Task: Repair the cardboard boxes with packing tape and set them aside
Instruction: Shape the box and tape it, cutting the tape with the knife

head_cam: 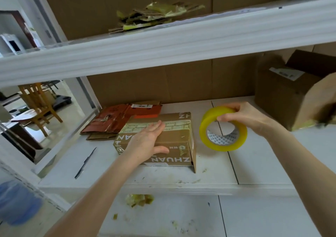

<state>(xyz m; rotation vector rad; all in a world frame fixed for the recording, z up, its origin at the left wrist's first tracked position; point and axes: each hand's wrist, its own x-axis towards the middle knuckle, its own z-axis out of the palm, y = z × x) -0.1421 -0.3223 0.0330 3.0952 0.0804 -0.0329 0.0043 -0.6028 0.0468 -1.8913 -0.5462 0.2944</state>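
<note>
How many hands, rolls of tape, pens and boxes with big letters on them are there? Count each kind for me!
Hands: 2, the left hand flat on the box and the right hand holding the tape
Rolls of tape: 1, the yellow tape roll
Pens: 1, the dark pen
Boxes with big letters: 1, the lettered box
Total: 5

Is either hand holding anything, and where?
The right hand grips the yellow roll of packing tape by its upper rim. The left hand lies flat on the brown cardboard box.
</note>
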